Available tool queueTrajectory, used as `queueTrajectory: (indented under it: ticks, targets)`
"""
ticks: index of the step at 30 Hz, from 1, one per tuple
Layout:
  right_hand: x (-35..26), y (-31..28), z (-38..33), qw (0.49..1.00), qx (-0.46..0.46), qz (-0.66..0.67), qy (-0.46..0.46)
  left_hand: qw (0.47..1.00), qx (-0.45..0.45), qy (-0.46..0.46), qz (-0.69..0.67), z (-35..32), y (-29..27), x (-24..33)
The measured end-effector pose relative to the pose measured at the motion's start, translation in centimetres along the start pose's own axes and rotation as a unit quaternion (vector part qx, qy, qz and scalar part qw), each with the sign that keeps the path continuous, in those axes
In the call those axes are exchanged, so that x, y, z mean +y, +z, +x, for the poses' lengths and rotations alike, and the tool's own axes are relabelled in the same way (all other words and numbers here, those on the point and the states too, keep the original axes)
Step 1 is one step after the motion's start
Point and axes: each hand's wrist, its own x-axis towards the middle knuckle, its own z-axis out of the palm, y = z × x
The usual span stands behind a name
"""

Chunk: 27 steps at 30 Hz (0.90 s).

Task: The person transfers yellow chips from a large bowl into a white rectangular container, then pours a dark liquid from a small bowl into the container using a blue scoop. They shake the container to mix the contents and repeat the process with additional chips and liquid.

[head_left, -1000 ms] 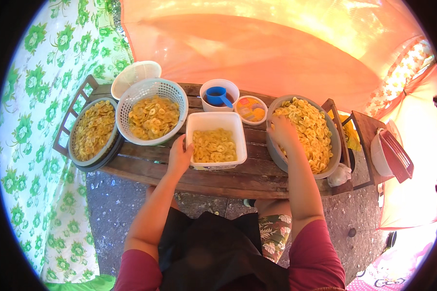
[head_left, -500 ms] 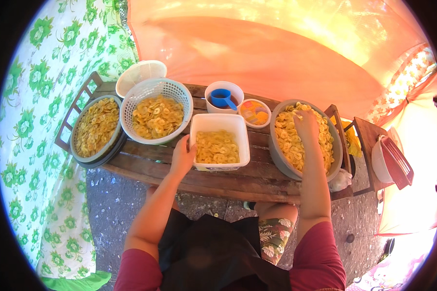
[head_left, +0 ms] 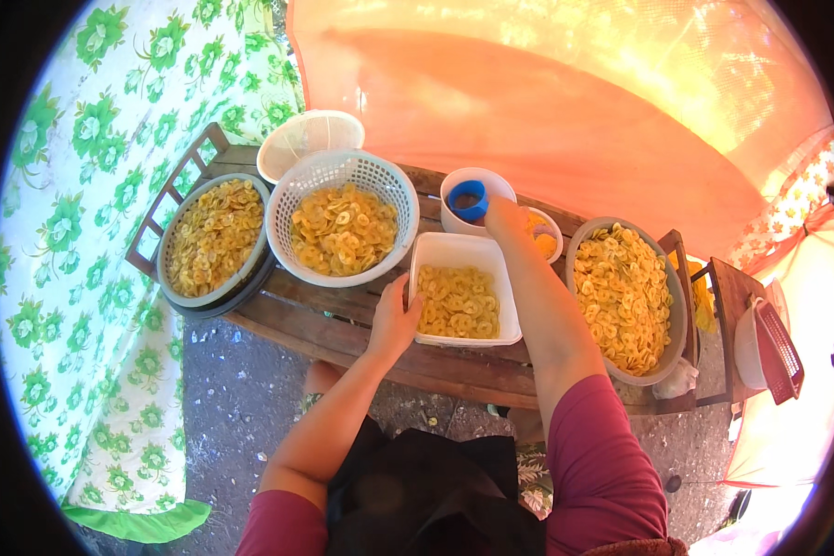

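Observation:
My left hand grips the left rim of a white rectangular tub partly filled with yellow banana chips, on a wooden bench. My right hand reaches over the tub's far edge, between a white round bowl and a small bowl of orange pieces. Its fingers are right beside the blue scoop lying in the round bowl. Whether they grip the scoop is hidden.
A white mesh basket and a metal bowl of chips stand to the left, with an empty white basket behind. A large grey bowl of chips stands to the right. Green floral cloth hangs left, orange sheet behind.
My right hand left the large grey bowl on the right and moved left to the round bowl with the blue scoop. My left hand stayed on the tub's rim.

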Motion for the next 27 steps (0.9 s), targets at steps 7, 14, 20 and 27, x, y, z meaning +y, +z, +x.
queueTrajectory:
  ticks: [7, 14, 20, 27]
  targets:
    - [-0.7, 0.3, -0.4, 0.973, 0.156, -0.109, -0.127, 1.000, -0.005, -0.004, -0.010, 0.1, 0.1, 0.1]
    - [0.0, 0.5, -0.3, 0.991, 0.072, 0.111, -0.008, 1.000, -0.004, -0.009, -0.002, -0.1, -0.2, 0.9]
    - [4.0, -2.0, -0.6, 0.935, -0.042, 0.349, 0.051, 1.000, 0.012, 0.023, 0.015, 0.1, 0.2, 0.1]
    - [5.2, -6.1, -5.7, 0.913, 0.035, 0.407, -0.005, 0.998, 0.022, 0.044, 0.045, 1.5, 0.6, -1.0]
